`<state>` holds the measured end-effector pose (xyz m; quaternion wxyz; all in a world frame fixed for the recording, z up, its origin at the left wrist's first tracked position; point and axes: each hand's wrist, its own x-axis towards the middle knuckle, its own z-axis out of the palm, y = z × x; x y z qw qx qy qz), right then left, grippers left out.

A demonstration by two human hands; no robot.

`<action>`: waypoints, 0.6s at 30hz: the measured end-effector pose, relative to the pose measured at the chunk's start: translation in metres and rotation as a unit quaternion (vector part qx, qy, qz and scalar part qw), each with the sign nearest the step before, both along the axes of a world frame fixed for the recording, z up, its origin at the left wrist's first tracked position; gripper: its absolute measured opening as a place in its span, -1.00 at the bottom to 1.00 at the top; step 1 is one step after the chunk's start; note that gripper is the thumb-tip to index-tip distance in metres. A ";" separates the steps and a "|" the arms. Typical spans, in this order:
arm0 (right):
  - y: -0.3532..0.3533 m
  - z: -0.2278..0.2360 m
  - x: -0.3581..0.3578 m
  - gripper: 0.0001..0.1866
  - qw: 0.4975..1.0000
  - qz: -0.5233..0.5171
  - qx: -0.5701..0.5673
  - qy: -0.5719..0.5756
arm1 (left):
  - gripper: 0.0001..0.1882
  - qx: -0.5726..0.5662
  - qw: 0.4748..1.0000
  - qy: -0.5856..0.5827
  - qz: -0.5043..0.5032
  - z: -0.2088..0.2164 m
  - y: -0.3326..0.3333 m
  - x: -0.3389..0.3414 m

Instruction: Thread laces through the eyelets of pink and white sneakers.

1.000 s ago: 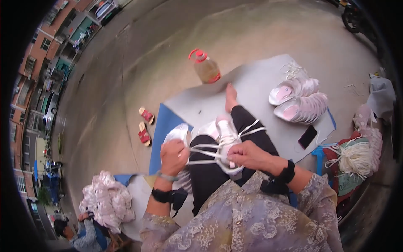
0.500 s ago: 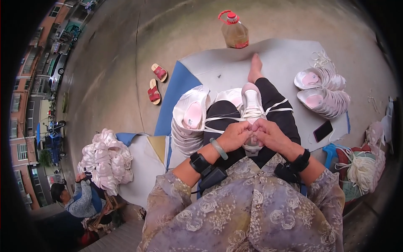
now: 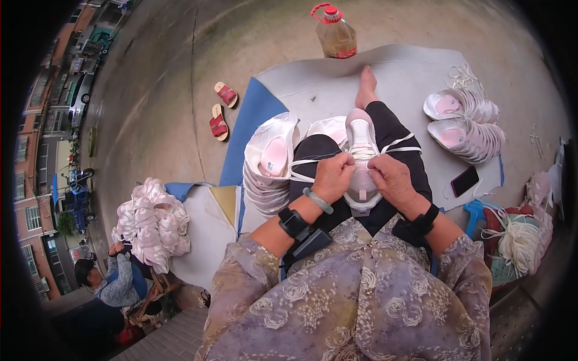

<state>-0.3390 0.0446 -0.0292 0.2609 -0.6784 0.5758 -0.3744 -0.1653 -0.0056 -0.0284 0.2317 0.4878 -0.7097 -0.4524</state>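
Observation:
A white and pink shoe upper [image 3: 362, 130] rests between my thighs, its toe pointing away from me. White shoelace [image 3: 398, 143] trails from it across both of my legs. My left hand [image 3: 334, 176], a pale bangle on its wrist, pinches a lace at the left edge of the eyelets. On the opposite edge, my right hand [image 3: 392, 179] pinches lace too, fingers curled. A gap between the hands shows the tongue and heel. Left of my thigh stands a nested stack of white uppers with pink insoles [image 3: 274, 157]; another white upper [image 3: 328, 128] lies beyond my knee.
Two stacks of laced uppers [image 3: 466, 129] lie on the grey mat [image 3: 415, 66] at right, near a phone [image 3: 465, 182]. A lace bundle [image 3: 515, 240] hangs by a blue stool [image 3: 475, 216]. Red sandals [image 3: 218, 123], a bottle [image 3: 336, 36], an upper pile [image 3: 153, 225] and another person [image 3: 120, 280] surround me.
My hands were together over the middle of the shoe upper; they have drawn apart to either side, each pinching lace. The view has shifted slightly.

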 end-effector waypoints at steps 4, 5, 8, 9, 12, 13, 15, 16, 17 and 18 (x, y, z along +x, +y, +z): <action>0.001 -0.007 -0.004 -0.84 1.000 0.000 0.009 0.011 | -0.88 -0.060 0.997 -0.048 -0.029 0.004 0.002 -0.005; 0.001 -0.007 -0.005 -0.84 1.000 -0.001 0.009 0.009 | -0.88 -0.089 0.989 -0.106 -0.050 0.004 0.003 -0.004; 0.002 -0.005 -0.005 -0.83 0.999 0.001 -0.026 0.031 | -0.91 -0.156 0.966 -0.181 -0.102 0.004 0.005 -0.002; 0.002 -0.005 -0.005 -0.83 0.999 0.001 -0.021 0.037 | -0.91 -0.157 0.965 -0.183 -0.104 0.004 0.006 -0.003; 0.001 -0.002 -0.006 -0.83 0.999 0.004 -0.025 0.043 | -0.96 -0.207 0.944 -0.230 -0.115 0.001 0.008 -0.008; 0.001 -0.002 -0.007 -0.83 0.998 0.007 -0.032 0.046 | -0.97 -0.220 0.937 -0.246 -0.113 0.000 0.009 -0.010; -0.001 -0.001 -0.009 -0.84 0.997 0.009 -0.044 0.058 | -0.98 -0.233 0.930 -0.262 -0.112 -0.003 0.010 -0.014; -0.001 -0.002 -0.010 -0.85 0.996 0.012 -0.054 0.070 | -0.97 -0.236 0.926 -0.272 -0.110 -0.003 0.010 -0.016; -0.002 -0.003 -0.011 -0.85 0.996 0.009 -0.055 0.068 | -0.96 -0.240 0.923 -0.282 -0.107 -0.003 0.009 -0.017; -0.003 -0.005 -0.011 -0.84 0.996 0.012 -0.059 0.061 | -0.96 -0.241 0.921 -0.284 -0.110 -0.002 0.008 -0.018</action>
